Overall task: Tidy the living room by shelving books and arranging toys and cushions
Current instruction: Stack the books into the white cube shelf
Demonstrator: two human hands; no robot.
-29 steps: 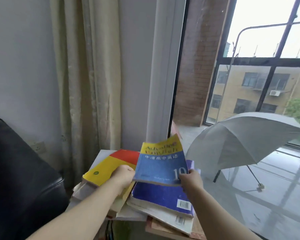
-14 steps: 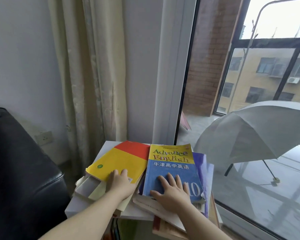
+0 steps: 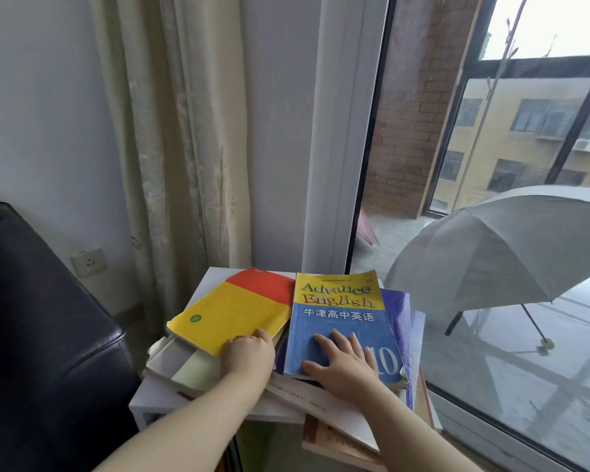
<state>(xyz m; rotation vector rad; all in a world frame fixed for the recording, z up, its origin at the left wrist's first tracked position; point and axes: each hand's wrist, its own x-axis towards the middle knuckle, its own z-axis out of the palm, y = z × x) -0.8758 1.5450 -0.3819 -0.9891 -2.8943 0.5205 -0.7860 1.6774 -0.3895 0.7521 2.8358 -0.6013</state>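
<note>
Big picture first: the black sofa (image 3: pixel 41 335) fills your left, the open grey umbrella (image 3: pixel 491 253) sits beyond the glass on the right, and between them the white stand (image 3: pixel 205 284) carries the job. By the look of it you're early in the task. The books lie flat in two loose, ragged piles on top of the stand, none stood on a shelf, and no toys or cushions show from here, so all of that looks to be left.

On to the piles. The yellow-and-red book (image 3: pixel 232 311) tops the left heap, skewed, with pale covers jutting out beneath it. The blue Advance with English book (image 3: pixel 341 321) tops the right heap, lying just beside it over a purple book (image 3: pixel 394 301).

Now your hands. Your left hand (image 3: pixel 249 356) is bunched on the near corner of the yellow-and-red book, fingers curled tight together around its edge; how far they reach under, I can't tell. Your right hand (image 3: pixel 344 362) lies flat on the blue cover, fingers (image 3: pixel 321 338) straight and fanned apart, pressing, gripping nothing.
</note>
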